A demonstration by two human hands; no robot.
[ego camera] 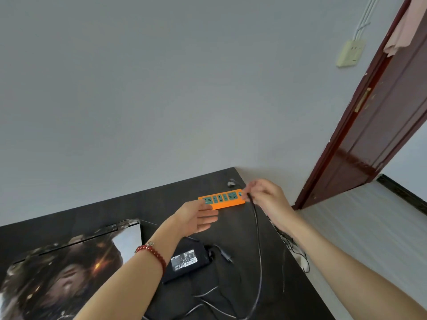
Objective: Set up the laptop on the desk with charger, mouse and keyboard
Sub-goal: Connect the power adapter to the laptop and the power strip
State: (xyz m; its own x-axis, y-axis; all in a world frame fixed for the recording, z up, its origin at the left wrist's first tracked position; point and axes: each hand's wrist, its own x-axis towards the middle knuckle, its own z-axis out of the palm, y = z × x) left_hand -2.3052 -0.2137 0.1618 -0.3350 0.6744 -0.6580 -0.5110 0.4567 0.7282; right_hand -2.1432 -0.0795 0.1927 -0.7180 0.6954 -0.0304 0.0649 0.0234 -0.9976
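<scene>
Right hand [265, 197]: fingers curled, pinching the cable [257, 218] near its plug end, at the right end of the strip [221, 200]. Left hand [196, 218]: fingers straight and together, tips resting on the strip's left end, steadying it.

Risks, as judged: plug missing its socket or going in skewed; strip sliding toward the desk [161, 204] corner under the push; slack cable snagging the brick [184, 262] and dragging it.

Strip orange, green sockets, flat near the far right corner. Brick black, label up, mid-desk beside the mat [57, 273]. Loose loops of cable nearer the front edge. Laptop, mouse, keyboard not seen.
</scene>
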